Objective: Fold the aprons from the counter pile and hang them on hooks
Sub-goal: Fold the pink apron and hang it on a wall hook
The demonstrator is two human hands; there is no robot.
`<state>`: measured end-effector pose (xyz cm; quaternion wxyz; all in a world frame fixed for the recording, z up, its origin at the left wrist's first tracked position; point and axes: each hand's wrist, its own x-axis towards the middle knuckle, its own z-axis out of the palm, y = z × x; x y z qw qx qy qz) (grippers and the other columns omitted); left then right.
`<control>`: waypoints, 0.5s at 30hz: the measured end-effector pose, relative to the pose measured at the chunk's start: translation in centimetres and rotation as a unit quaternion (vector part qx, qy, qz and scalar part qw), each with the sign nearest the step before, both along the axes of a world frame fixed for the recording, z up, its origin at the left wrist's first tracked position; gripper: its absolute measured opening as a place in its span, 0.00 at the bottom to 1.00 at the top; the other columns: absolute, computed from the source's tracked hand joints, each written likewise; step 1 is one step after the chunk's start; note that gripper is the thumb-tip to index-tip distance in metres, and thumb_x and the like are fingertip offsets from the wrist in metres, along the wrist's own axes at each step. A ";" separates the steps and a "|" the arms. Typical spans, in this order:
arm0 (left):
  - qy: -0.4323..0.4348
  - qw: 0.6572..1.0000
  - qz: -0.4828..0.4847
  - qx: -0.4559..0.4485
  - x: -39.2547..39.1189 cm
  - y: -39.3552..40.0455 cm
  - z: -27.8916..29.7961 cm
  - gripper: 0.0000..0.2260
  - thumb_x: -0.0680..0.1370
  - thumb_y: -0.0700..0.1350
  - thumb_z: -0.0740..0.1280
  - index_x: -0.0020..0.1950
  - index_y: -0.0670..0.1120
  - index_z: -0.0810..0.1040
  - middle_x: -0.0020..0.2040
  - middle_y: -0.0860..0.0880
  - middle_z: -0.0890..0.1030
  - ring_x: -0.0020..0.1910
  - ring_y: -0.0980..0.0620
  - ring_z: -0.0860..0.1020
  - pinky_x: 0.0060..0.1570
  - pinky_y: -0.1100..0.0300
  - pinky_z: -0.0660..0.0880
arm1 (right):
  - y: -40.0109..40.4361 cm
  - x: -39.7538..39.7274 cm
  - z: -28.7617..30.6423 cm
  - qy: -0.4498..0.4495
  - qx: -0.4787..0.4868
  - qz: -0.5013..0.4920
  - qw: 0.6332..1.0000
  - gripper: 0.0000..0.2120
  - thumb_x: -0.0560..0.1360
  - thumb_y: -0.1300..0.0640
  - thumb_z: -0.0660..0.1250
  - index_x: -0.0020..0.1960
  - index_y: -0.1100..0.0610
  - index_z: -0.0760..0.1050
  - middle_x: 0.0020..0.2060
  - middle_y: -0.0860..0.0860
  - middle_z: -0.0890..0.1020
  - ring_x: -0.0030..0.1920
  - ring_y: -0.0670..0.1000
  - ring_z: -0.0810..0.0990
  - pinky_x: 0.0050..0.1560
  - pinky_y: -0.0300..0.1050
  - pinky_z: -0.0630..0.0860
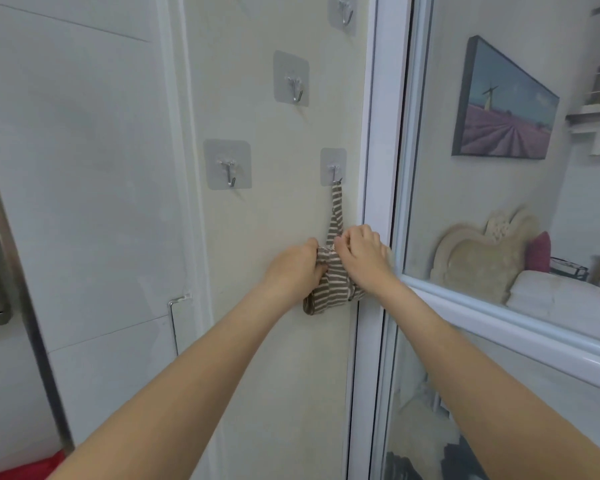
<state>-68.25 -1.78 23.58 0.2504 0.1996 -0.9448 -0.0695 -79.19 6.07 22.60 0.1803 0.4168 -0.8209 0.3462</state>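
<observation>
A folded apron with brown and cream stripes point(329, 289) hangs by its strap point(335, 206) from the lower right adhesive hook point(334, 171) on the cream wall. My left hand point(297, 265) grips the bundle's left side, thumb on top. My right hand point(359, 254) pinches the fabric at the bundle's top right, where the strap meets it. Both arms reach up from the bottom of the view.
Three more metal hooks carry nothing: lower left point(228, 169), middle point(292, 83) and top right point(343, 12). A white window frame point(378, 168) stands right of the apron, with a room behind the glass. A white cabinet door point(84, 168) is at left. Something red point(32, 469) lies at the bottom left.
</observation>
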 end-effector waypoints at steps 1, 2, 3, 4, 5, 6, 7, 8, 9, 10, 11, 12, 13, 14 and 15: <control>-0.017 1.000 0.005 -0.013 0.3 0.1 -0.1 0.11 0.80 0.45 0.60 0.58 0.39 0.69 0.56 0.38 0.77 0.56 0.39 0.75 0.45 0.55 0.68 | 0.1 0.3 -0.9 0.022 -0.021 0.005 1.000 0.09 0.81 0.51 0.53 0.49 0.56 0.67 0.53 0.53 0.71 0.56 0.53 0.68 0.53 0.45 0.61; -0.033 0.999 0.010 -0.030 0.4 0.3 -0.2 0.12 0.80 0.45 0.60 0.58 0.39 0.69 0.57 0.38 0.77 0.56 0.39 0.75 0.45 0.56 0.68 | 0.5 0.3 -1.7 0.031 -0.042 0.015 0.999 0.11 0.81 0.50 0.53 0.50 0.57 0.68 0.52 0.52 0.72 0.54 0.52 0.68 0.51 0.43 0.60; -0.047 0.998 0.015 -0.048 0.6 0.5 -0.3 0.13 0.79 0.46 0.61 0.58 0.39 0.69 0.57 0.38 0.77 0.56 0.39 0.75 0.44 0.57 0.67 | 0.9 0.3 -2.5 0.033 -0.058 0.028 0.997 0.14 0.80 0.47 0.53 0.51 0.57 0.69 0.50 0.51 0.72 0.53 0.51 0.67 0.50 0.42 0.60; -0.060 0.996 0.020 -0.061 0.9 0.6 -0.5 0.14 0.79 0.47 0.61 0.59 0.39 0.69 0.57 0.39 0.77 0.56 0.40 0.75 0.43 0.57 0.66 | 1.3 0.2 -3.1 0.033 -0.068 0.040 0.996 0.19 0.77 0.43 0.51 0.51 0.58 0.69 0.49 0.50 0.71 0.51 0.48 0.66 0.49 0.41 0.60; -0.071 0.995 0.023 -0.071 1.1 0.8 -0.6 0.15 0.79 0.48 0.62 0.60 0.39 0.69 0.58 0.39 0.77 0.56 0.40 0.75 0.44 0.57 0.66 | 1.8 0.1 -3.5 0.033 -0.079 0.047 0.995 0.24 0.74 0.40 0.48 0.52 0.58 0.69 0.49 0.49 0.70 0.50 0.47 0.65 0.49 0.40 0.60; -0.078 0.994 0.023 -0.075 1.5 0.9 -0.8 0.17 0.78 0.50 0.62 0.60 0.39 0.70 0.58 0.40 0.77 0.57 0.40 0.75 0.46 0.56 0.67 | 2.3 0.0 -3.8 0.034 -0.090 0.050 0.994 0.27 0.72 0.38 0.47 0.52 0.59 0.69 0.48 0.49 0.70 0.50 0.46 0.64 0.50 0.39 0.60; -0.081 0.994 0.019 -0.073 1.8 0.9 -0.9 0.19 0.78 0.51 0.63 0.62 0.39 0.70 0.59 0.40 0.77 0.58 0.41 0.75 0.48 0.55 0.68 | 2.5 -0.1 -4.0 0.033 -0.099 0.051 0.993 0.27 0.71 0.38 0.47 0.52 0.59 0.69 0.48 0.49 0.69 0.50 0.46 0.65 0.50 0.38 0.60; -0.085 0.994 0.014 -0.064 2.3 1.0 -1.3 0.20 0.78 0.52 0.64 0.63 0.40 0.69 0.60 0.40 0.77 0.58 0.41 0.75 0.50 0.55 0.69 | 2.8 0.0 -4.3 0.030 -0.107 0.048 0.993 0.26 0.72 0.40 0.49 0.52 0.60 0.70 0.48 0.50 0.69 0.50 0.47 0.65 0.50 0.36 0.59; -0.090 0.994 0.010 -0.054 2.7 1.0 -1.6 0.22 0.77 0.53 0.64 0.65 0.41 0.68 0.60 0.40 0.76 0.59 0.41 0.74 0.51 0.55 0.68 | 3.0 0.1 -4.3 0.022 -0.114 0.044 0.992 0.23 0.74 0.43 0.53 0.53 0.61 0.70 0.49 0.51 0.70 0.51 0.47 0.65 0.50 0.35 0.58; -0.098 0.994 0.009 -0.045 3.2 1.0 -2.0 0.23 0.77 0.53 0.65 0.66 0.41 0.67 0.61 0.40 0.76 0.59 0.41 0.74 0.51 0.56 0.68 | 3.0 0.3 -4.4 0.011 -0.120 0.038 0.992 0.18 0.76 0.47 0.56 0.54 0.62 0.70 0.50 0.53 0.70 0.52 0.48 0.65 0.51 0.35 0.58; -0.106 0.994 0.011 -0.039 3.6 1.0 -2.5 0.24 0.77 0.54 0.66 0.66 0.41 0.67 0.60 0.40 0.76 0.59 0.41 0.74 0.50 0.56 0.68 | 3.1 0.4 -4.5 0.004 -0.127 0.034 0.991 0.13 0.78 0.53 0.59 0.55 0.63 0.70 0.52 0.54 0.70 0.53 0.49 0.65 0.51 0.34 0.58; -0.112 0.993 0.014 -0.034 4.1 0.8 -3.0 0.24 0.76 0.55 0.66 0.65 0.40 0.67 0.59 0.40 0.77 0.58 0.41 0.75 0.50 0.55 0.69 | 3.2 0.7 -4.6 0.004 -0.131 0.029 0.991 0.10 0.79 0.57 0.60 0.56 0.64 0.70 0.53 0.55 0.70 0.55 0.51 0.66 0.52 0.34 0.58; -0.114 0.993 0.017 -0.027 4.6 0.6 -3.5 0.24 0.77 0.55 0.65 0.64 0.40 0.68 0.59 0.40 0.77 0.57 0.40 0.75 0.50 0.55 0.69 | 3.2 1.0 -4.8 0.006 -0.130 0.025 0.991 0.09 0.79 0.60 0.60 0.56 0.64 0.71 0.53 0.56 0.70 0.56 0.52 0.66 0.53 0.34 0.58; -0.117 0.993 0.019 -0.019 5.1 0.4 -4.0 0.23 0.77 0.54 0.65 0.64 0.39 0.68 0.58 0.40 0.77 0.57 0.40 0.75 0.51 0.54 0.70 | 3.3 1.3 -4.9 0.009 -0.128 0.019 0.992 0.09 0.79 0.61 0.59 0.56 0.64 0.71 0.54 0.57 0.70 0.57 0.54 0.66 0.53 0.34 0.58; -0.122 0.992 0.019 -0.015 5.7 0.2 -4.5 0.21 0.78 0.53 0.64 0.64 0.39 0.68 0.58 0.40 0.77 0.57 0.40 0.75 0.52 0.53 0.71 | 3.4 1.7 -5.0 0.010 -0.128 0.008 0.992 0.08 0.79 0.63 0.59 0.56 0.65 0.71 0.54 0.58 0.71 0.58 0.55 0.67 0.54 0.35 0.58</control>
